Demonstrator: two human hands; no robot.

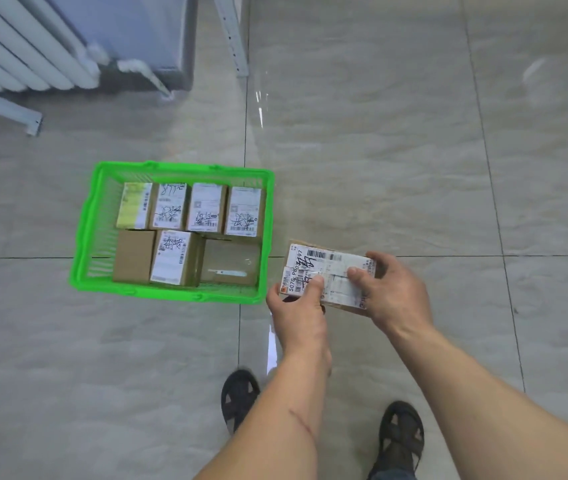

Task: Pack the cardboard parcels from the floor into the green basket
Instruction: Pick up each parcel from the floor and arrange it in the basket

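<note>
Two labelled brown cardboard parcels (327, 277) are gripped by curled fingers of left hand (298, 311) and right hand (393, 292) (beside green plastic basket (83, 237)).

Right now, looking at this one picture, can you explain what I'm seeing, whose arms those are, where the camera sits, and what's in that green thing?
There is no machine here. The single picture comes from a wide-angle camera worn on a person's head, looking down, so the two bare arms and the dark sandals are the wearer's own. On the glossy grey tiled floor stands a bright green plastic mesh basket holding seven brown cardboard parcels in two rows, most with white shipping labels. Just right of the basket, the left hand and right hand together hold another flat brown cardboard parcel with barcode labels, fingers and thumbs curled round its edges. A white radiator stands at the top left.
</note>
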